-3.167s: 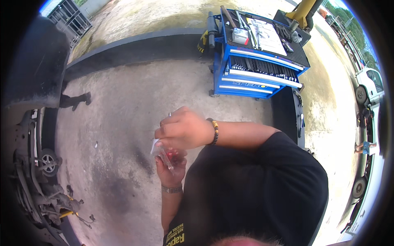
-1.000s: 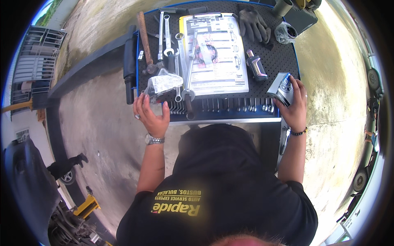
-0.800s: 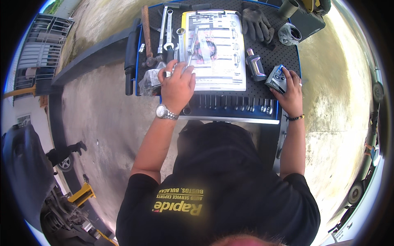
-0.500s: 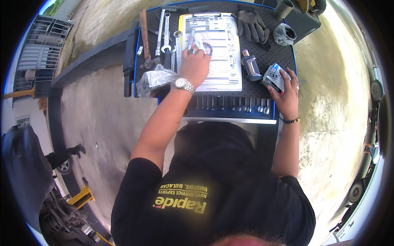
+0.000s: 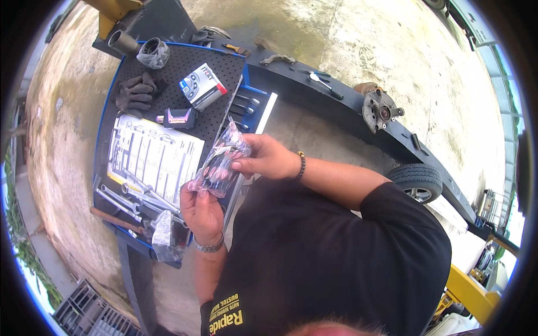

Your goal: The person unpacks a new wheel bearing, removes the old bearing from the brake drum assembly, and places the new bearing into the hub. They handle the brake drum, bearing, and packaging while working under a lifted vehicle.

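Note:
A clear plastic bag (image 5: 219, 168) with pinkish-red print and dark contents is held up between my two hands, over the near edge of the tool cart. My left hand (image 5: 203, 215) pinches its lower end, thumb on top. At its upper right side, my right hand (image 5: 269, 158) grips it between thumb and fingers. What exactly lies inside the bag cannot be made out. Beyond the bag, a clipboard with a printed form (image 5: 157, 148) lies on the cart top. A white, grey and red carton (image 5: 203, 88) stands farther off, near a small black and purple device (image 5: 180, 117).
The perforated cart top (image 5: 168, 67) also carries dark work gloves (image 5: 134, 95), a plastic-wrapped ring part (image 5: 153, 54), wrenches (image 5: 117, 203) and a hammer (image 5: 119, 220). An open drawer (image 5: 255, 112) holds more wrenches. On a black beam sits a wheel hub (image 5: 382, 112); a tyre (image 5: 416, 178) is below.
My view has turned toward the right. My left hand has left the clipboard and my right hand has let go of the carton; both now hold the plastic bag.

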A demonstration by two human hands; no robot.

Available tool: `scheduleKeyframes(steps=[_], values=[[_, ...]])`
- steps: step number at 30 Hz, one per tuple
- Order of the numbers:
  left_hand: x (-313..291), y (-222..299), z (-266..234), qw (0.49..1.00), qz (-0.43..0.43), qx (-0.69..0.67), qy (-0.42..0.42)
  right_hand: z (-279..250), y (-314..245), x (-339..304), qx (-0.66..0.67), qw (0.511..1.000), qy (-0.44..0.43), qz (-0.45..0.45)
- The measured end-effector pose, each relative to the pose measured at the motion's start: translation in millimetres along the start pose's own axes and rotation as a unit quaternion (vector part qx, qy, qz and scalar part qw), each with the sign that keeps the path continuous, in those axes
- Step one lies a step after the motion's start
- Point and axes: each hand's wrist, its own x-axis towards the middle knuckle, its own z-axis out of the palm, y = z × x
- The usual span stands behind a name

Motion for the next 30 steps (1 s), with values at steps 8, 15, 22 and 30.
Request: scheduleKeyframes(steps=[8,15,22,30], values=[[-12.4,-72.7,47.9,0.95,-0.241,0.119,-0.159,-28.5,1.2,-146.9,-0.081,0.965,0.247,0.028],[6.5,-151.8,164.6,0.925,-0.291,0.136,-0.204,-161.0,-24.2,-241.6,-0.055,0.973,0.224,0.016],[47.8,-309.5,323.3,0.897,-0.369,0.153,-0.188,-322.3,-29.3,-338.9,0.038,0.943,0.331,0.018],[78.6,-446.1,432.7,0.787,-0.452,0.286,-0.308,-437.1,3.3,-443.3,0.195,0.868,0.457,-0.018]])
